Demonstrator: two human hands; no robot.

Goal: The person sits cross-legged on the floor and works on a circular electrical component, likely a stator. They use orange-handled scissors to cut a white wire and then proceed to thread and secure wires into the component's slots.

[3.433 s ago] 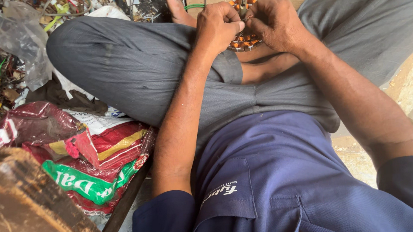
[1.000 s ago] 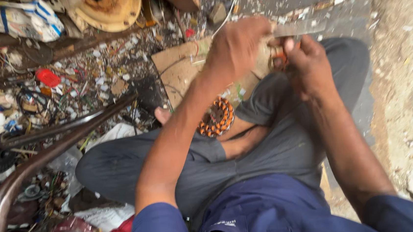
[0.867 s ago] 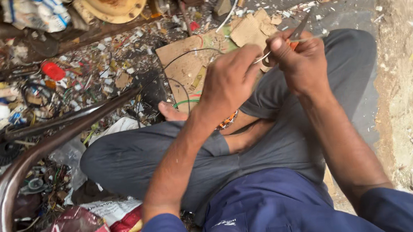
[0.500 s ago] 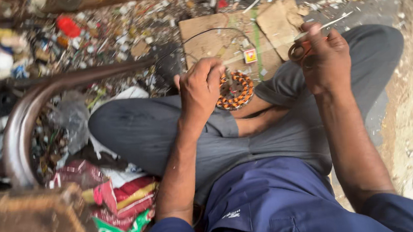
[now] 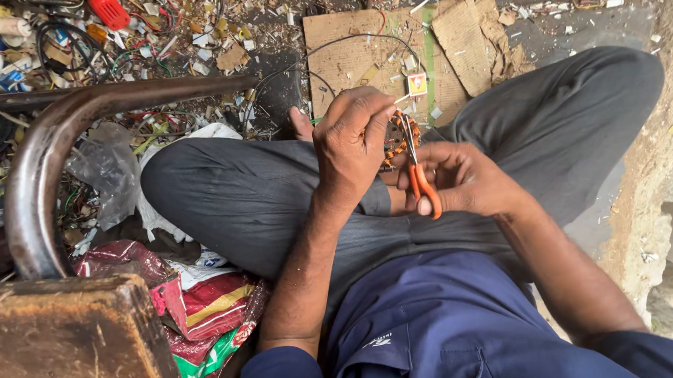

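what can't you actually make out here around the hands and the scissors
Head view only:
- The coil: mostly hidden behind the left hand; its full shape is unclear.
- The scissors: blade tips covered by the left hand's fingers, so what they cut is unseen.
- The right hand: its fingers cover the handles' loops.
- The small tag: print too small.
- The wooden block: cut off by the frame's lower left edge.

Orange-handled scissors (image 5: pixel 417 170) upright against copper coil (image 5: pixel 394 146) (mostly hidden).

The right hand (image 5: pixel 464 183) gripped orange-handled scissors (image 5: pixel 417 167), blades at the copper coil (image 5: pixel 397 140) pinched by the left hand (image 5: pixel 353 144), above crossed legs.
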